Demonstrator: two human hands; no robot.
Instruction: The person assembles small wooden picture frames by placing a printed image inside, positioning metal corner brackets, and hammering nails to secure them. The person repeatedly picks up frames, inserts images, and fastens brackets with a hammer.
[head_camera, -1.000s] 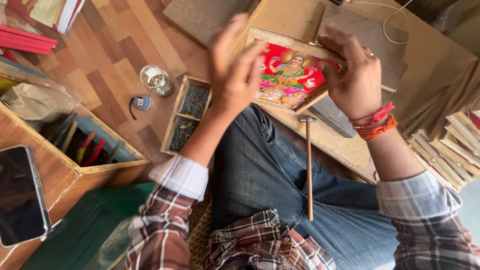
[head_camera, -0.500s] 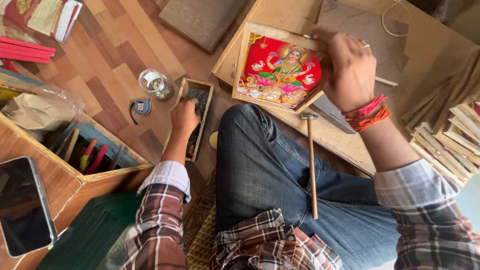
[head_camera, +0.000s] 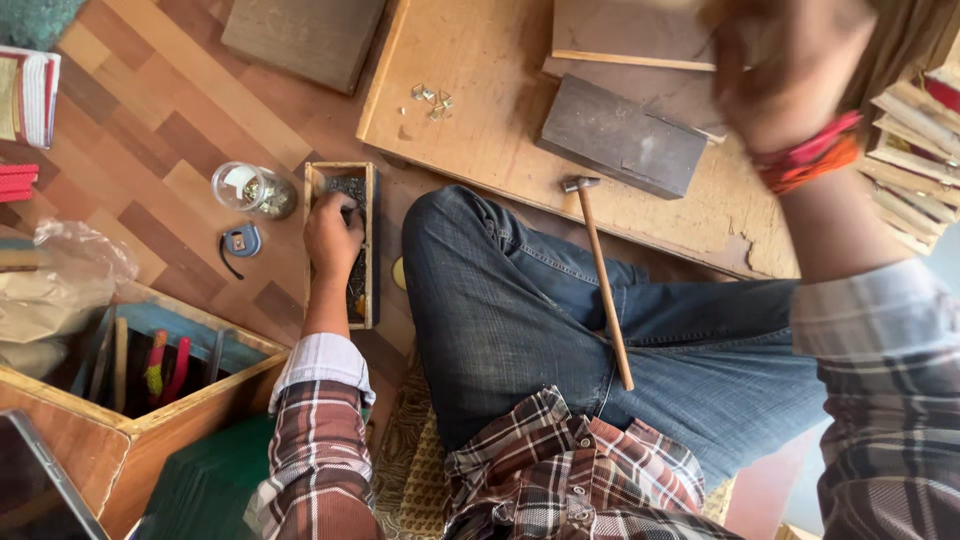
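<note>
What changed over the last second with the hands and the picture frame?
The left hand dropped from the colourful framed picture into the narrow wooden box of small dark bits. The right hand lifted, now blurred; the picture is out of sight. The hammer still lies on the leg, the jar beside the box.

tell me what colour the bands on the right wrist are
Red and orange bands circle the wrist below the blurred right hand, seen in the head view.

A narrow wooden tray (head_camera: 371, 245) of small dark nails lies on the floor beside the knee
</note>
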